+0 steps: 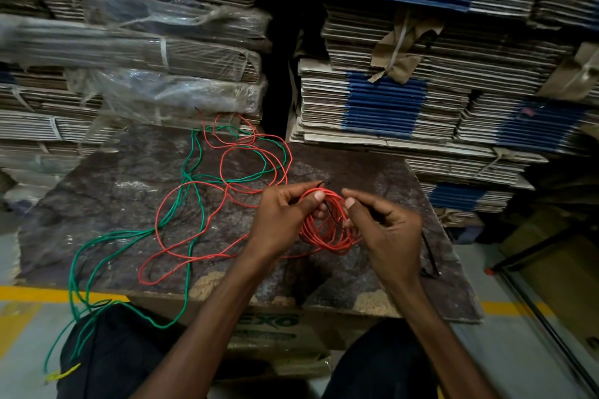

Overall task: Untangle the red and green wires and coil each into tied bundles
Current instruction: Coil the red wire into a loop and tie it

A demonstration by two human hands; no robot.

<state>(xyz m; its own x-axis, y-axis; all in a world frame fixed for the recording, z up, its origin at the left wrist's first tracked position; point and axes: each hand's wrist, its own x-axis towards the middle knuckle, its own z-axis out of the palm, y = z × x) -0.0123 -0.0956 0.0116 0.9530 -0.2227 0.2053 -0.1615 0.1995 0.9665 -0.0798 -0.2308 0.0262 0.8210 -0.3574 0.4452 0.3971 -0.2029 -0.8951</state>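
Two hands are held close together above the worktop [113, 191], so the red wire coil [327, 230] hangs between them. The left hand [285, 217] pinches the coil's top between thumb and fingers, apparently to keep the loops stacked. The right hand [385, 230] is curled round the coil's other side, where a thin dark strand crosses it, possibly a tie. Uncoiled red wire [223, 168] lies looped on the worktop, crossed by the green wire [191, 155], which trails off the near edge over the lap.
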